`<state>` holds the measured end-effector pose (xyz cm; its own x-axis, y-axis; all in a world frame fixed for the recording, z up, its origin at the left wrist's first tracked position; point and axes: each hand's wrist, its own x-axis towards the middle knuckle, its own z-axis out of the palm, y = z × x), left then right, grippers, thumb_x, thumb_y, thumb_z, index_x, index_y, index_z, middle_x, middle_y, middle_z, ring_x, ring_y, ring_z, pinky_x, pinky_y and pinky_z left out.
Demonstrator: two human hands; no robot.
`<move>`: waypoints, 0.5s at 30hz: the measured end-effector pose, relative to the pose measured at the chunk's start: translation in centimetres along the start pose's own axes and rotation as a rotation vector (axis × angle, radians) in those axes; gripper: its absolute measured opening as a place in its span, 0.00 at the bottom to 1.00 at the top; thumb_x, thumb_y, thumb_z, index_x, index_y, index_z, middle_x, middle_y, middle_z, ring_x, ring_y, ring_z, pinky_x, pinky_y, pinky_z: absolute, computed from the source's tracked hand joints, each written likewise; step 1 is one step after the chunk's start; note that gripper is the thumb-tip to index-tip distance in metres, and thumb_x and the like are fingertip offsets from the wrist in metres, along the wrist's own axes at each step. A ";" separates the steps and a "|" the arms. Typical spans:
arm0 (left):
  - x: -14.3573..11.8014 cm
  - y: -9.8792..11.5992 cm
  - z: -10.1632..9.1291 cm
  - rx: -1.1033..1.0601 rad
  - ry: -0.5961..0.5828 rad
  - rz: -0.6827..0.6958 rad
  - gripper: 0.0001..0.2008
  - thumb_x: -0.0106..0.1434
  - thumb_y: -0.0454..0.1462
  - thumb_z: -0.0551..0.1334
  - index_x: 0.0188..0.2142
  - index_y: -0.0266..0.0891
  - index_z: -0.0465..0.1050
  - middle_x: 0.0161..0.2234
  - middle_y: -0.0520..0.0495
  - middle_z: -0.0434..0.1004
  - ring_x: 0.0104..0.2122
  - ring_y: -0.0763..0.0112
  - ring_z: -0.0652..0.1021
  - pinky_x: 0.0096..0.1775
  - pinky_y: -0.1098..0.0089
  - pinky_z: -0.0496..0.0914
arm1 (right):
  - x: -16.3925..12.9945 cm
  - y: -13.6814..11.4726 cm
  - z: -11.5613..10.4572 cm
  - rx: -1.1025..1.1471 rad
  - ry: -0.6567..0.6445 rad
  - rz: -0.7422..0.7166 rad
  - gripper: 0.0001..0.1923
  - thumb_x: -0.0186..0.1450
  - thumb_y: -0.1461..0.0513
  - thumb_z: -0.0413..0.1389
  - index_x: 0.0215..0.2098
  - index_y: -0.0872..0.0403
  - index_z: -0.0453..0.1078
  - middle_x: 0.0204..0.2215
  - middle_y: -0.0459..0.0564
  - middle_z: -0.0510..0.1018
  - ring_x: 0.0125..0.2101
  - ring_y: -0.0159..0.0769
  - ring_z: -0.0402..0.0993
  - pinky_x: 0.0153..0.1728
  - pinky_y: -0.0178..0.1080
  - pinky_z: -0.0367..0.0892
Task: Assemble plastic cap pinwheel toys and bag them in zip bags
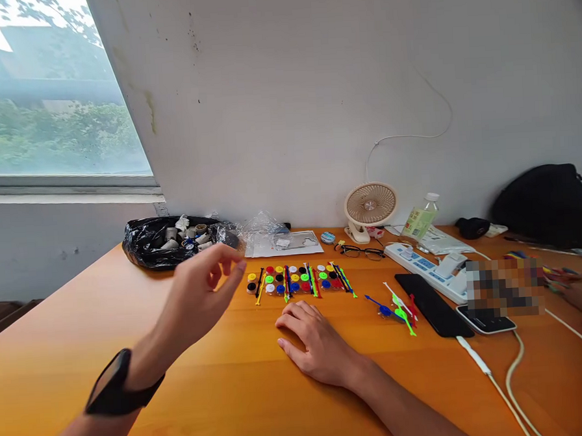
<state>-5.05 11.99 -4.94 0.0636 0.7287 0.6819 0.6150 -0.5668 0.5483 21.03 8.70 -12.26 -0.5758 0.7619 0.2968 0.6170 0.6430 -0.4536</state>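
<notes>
The left hand [204, 284] hangs mid-frame, fingers loosely apart, holding nothing. Just right of its fingertips lie the rows of colored caps [294, 280], sticks running up-frame. The right hand [314, 340] rests flat below them, nearer

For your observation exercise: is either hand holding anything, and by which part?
Nothing is held. The left hand hangs in the air with loose, empty fingers; the right hand rests flat on the table.

Bare table [82, 333] lies open left; coloured caps [299, 279] and phone [432, 303] crowd the right.

Multicoloured caps [294, 279], orange table [222, 391]
</notes>
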 end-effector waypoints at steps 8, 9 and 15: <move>-2.0 -6.6 5.6 0.356 -0.457 0.118 0.15 0.74 0.41 0.55 0.54 0.49 0.77 0.48 0.44 0.78 0.36 0.61 0.81 0.36 0.64 0.72 | 0.1 0.0 0.0 -0.015 -0.006 0.000 0.07 0.71 0.62 0.60 0.47 0.50 0.71 0.48 0.51 0.76 0.49 0.44 0.70 0.54 0.47 0.67; -2.1 -6.8 5.9 0.369 -0.463 0.118 0.15 0.74 0.41 0.55 0.55 0.49 0.76 0.47 0.44 0.78 0.37 0.60 0.81 0.37 0.64 0.72 | 0.1 0.0 0.0 -0.016 -0.009 0.002 0.07 0.71 0.62 0.60 0.47 0.50 0.71 0.48 0.50 0.76 0.50 0.44 0.70 0.54 0.47 0.67; -2.2 -7.1 7.2 0.336 -0.449 0.109 0.16 0.74 0.41 0.55 0.57 0.52 0.77 0.45 0.44 0.74 0.38 0.61 0.80 0.37 0.66 0.72 | 0.1 0.0 0.0 -0.021 -0.017 0.007 0.07 0.71 0.62 0.60 0.47 0.50 0.71 0.48 0.50 0.76 0.50 0.43 0.69 0.54 0.47 0.67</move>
<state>-3.85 17.15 -13.84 0.4233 0.8062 0.4133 0.7975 -0.5480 0.2521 20.96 8.76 -12.20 -0.5801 0.7651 0.2793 0.6321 0.6392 -0.4380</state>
